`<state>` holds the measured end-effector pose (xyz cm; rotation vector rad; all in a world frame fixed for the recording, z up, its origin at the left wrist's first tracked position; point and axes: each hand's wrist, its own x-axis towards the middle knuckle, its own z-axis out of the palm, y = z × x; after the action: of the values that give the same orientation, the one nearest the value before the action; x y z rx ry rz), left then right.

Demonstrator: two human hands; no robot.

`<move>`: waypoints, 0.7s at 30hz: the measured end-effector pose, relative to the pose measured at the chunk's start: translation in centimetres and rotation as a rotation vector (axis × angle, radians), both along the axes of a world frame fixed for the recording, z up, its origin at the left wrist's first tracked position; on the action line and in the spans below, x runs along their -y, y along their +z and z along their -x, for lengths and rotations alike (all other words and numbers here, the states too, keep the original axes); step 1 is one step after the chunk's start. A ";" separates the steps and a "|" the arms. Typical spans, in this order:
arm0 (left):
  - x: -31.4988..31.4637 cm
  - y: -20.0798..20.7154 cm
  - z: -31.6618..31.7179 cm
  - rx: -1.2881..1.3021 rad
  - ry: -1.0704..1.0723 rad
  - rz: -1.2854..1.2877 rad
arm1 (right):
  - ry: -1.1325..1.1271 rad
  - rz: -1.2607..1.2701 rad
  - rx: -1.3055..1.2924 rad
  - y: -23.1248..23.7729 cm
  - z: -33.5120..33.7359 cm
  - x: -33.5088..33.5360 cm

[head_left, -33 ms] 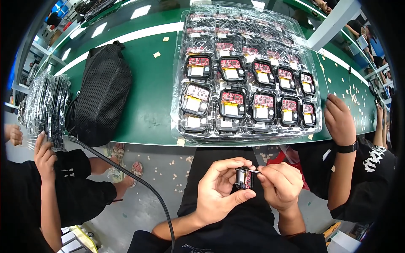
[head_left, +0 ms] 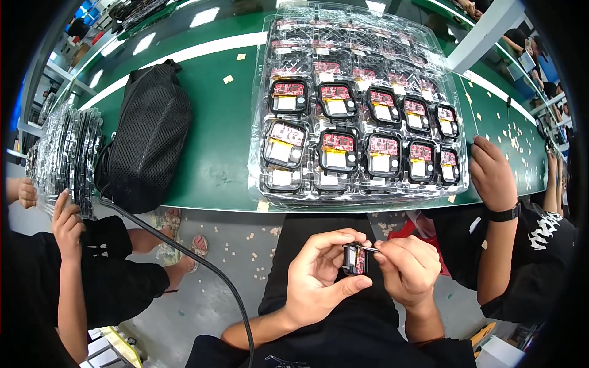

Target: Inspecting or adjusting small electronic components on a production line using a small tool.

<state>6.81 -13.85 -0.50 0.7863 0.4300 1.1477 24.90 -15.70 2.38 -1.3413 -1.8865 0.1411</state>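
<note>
Over my lap, my left hand (head_left: 322, 270) grips a small black watch-like housing (head_left: 354, 260) by its edges, between thumb and fingers. A red circuit board shows inside the housing, which is tilted on its side. My right hand (head_left: 410, 268) pinches a thin metal tweezers-like tool (head_left: 370, 248), its tip touching the upper part of the housing. Beyond my hands, a clear plastic tray (head_left: 254, 178) on the table holds rows of similar black housings (head_left: 337, 151) with red boards, yellow strips and white blocks.
The green table (head_left: 215, 122) bears a black mesh bag (head_left: 153, 135) and a stack of clear trays (head_left: 67, 159). A black cable (head_left: 196, 254) runs down past my left arm. Co-workers sit on both sides; one's hand (head_left: 491, 175) rests near the tray. Small tan squares litter table and floor.
My hands, the housing and the tool stay in place. The hands of the co-workers at left and right have shifted slightly.
</note>
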 end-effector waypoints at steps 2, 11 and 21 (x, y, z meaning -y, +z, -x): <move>0.0 -0.1 0.0 0.000 -0.009 -0.014 | 0.001 0.007 -0.005 -0.1 0.0 0.1; -0.1 0.3 0.0 -0.065 0.031 -0.044 | -0.025 0.002 -0.022 0.0 0.3 0.1; 0.0 0.2 -0.1 -0.069 0.023 -0.047 | -0.018 0.020 0.011 0.0 0.1 0.2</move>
<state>6.91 -13.82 -0.28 0.8659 0.4719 1.1577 24.77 -15.89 2.36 -1.3742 -1.8862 0.1441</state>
